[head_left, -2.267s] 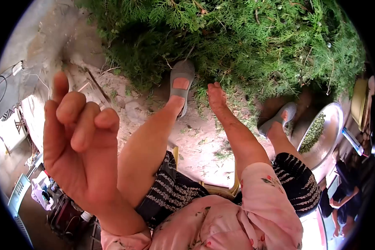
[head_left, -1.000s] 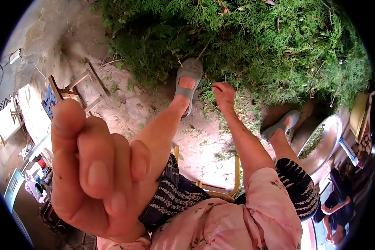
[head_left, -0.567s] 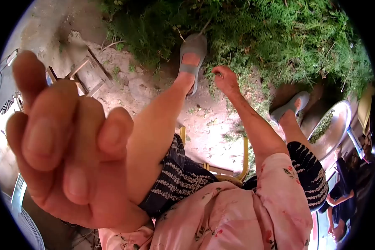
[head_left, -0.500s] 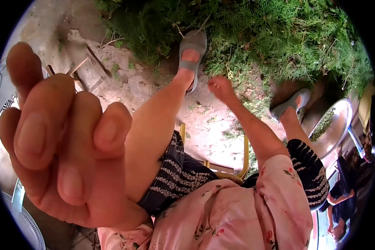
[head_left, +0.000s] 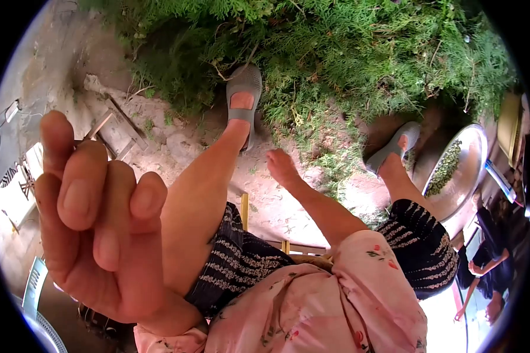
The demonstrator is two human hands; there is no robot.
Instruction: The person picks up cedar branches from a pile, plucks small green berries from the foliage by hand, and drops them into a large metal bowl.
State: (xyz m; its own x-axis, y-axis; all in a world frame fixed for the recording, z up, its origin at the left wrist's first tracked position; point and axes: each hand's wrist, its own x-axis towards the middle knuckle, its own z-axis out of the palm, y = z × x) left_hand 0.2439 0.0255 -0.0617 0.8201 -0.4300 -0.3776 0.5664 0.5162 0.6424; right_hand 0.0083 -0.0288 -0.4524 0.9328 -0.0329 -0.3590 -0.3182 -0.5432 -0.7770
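My left hand (head_left: pixel 109 235) is raised close to the camera on the left, palm towards me. Its fingers curl in over the thumb, one standing higher than the others, and I see nothing between them. Farther down, my right hand (head_left: pixel 281 166) hangs over the ground between my feet, beside my left shoe (head_left: pixel 244 82). It looks small and closed, and the inside of its grip is hidden. Cut green branches (head_left: pixel 359 56) lie heaped just beyond it, with loose sprigs scattered nearer.
A wide metal bowl (head_left: pixel 476 154) holding small green pieces stands at the right, past my right shoe (head_left: pixel 394 147). Another person (head_left: pixel 483 265) is at the lower right. A wooden frame (head_left: pixel 115 132) lies on the ground at left. A yellow-framed seat (head_left: pixel 245 212) is beneath me.
My left hand has drawn slightly away from the camera, its fingers still curled. My right hand has shifted left and down in view, and the whole scene has shifted somewhat left.
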